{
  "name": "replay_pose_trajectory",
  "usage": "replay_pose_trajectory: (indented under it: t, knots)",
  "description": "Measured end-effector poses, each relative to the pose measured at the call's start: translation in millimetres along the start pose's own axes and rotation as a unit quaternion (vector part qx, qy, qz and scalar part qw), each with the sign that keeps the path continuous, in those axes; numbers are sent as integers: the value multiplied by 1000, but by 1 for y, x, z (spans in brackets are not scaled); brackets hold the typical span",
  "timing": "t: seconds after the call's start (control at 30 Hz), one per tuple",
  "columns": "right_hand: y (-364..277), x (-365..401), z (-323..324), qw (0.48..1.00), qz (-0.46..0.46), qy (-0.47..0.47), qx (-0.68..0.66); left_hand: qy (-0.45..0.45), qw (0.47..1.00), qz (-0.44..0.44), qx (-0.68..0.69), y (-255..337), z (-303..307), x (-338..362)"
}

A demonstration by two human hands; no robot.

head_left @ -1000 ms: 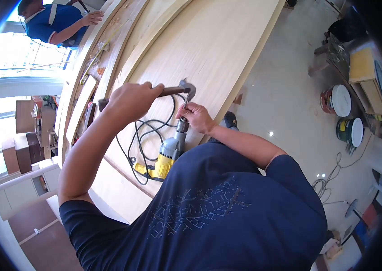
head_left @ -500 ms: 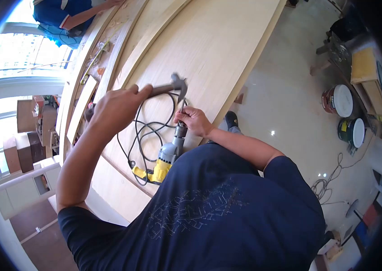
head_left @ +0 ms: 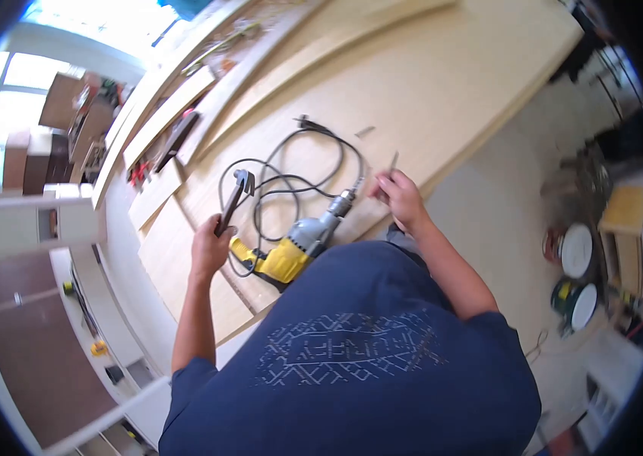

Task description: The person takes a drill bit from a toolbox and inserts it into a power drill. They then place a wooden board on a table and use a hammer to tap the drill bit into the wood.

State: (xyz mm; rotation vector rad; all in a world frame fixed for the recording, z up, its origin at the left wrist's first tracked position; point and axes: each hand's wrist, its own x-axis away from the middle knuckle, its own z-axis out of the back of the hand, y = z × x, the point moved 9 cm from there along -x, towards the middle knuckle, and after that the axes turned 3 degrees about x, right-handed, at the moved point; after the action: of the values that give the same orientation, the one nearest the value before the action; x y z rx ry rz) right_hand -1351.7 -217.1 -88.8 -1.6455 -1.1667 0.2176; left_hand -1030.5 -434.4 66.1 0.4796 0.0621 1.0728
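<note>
My left hand point(head_left: 211, 247) is closed around the handle of a claw hammer point(head_left: 244, 186), its head pointing up over the board. In the fingers of my right hand point(head_left: 400, 199) is a thin metal rod point(head_left: 394, 160); its exact kind is too small to make out. Between my hands a yellow and grey power drill point(head_left: 302, 242) lies on the pale wooden board point(head_left: 413, 99), a slim bit in its chuck. Its black cord point(head_left: 299, 133) loops across the wood behind it. Near the cord's plug lies a small flat strip point(head_left: 365, 131).
Long wooden strips point(head_left: 299, 68) lie along the board's far left side, with a dark-handled tool point(head_left: 177, 140) among them. Two buckets point(head_left: 576, 251) point(head_left: 581, 305) and a wooden box point(head_left: 619, 228) stand on the floor at right.
My left hand has lowered the hammer down and left, away from the drill. My right hand has moved right, off the drill's front end, with the rod. The view has turned.
</note>
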Motion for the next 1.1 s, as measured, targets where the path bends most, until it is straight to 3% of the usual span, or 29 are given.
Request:
replay_pose_trajectory:
  t: [0.07, 0.1, 0.13, 0.2, 0.27, 0.77, 1.1]
  knots:
    - [13, 18, -2, 998, -63, 2, 25, -44, 978, 84, 185, -66, -21, 17]
    - [24, 22, -4, 995, -79, -19, 51, -96, 929, 139, 329, -72, -28, 32]
    - [35, 23, -7, 992, -95, -39, 78, -81, 865, 173, 465, -77, -36, 43]
    - [37, 34, -25, 978, -123, -77, 150, -66, 795, 199, 569, -87, -46, 58]
    - [35, 42, -43, 966, -134, -90, 200, -52, 761, 191, 617, -96, -57, 67]
    - [55, 32, -70, 961, -101, -71, 248, 44, 715, 214, 664, -155, -66, 151]
    - [60, 45, -59, 958, -118, -54, 254, 125, 687, 233, 677, -200, -66, 160]
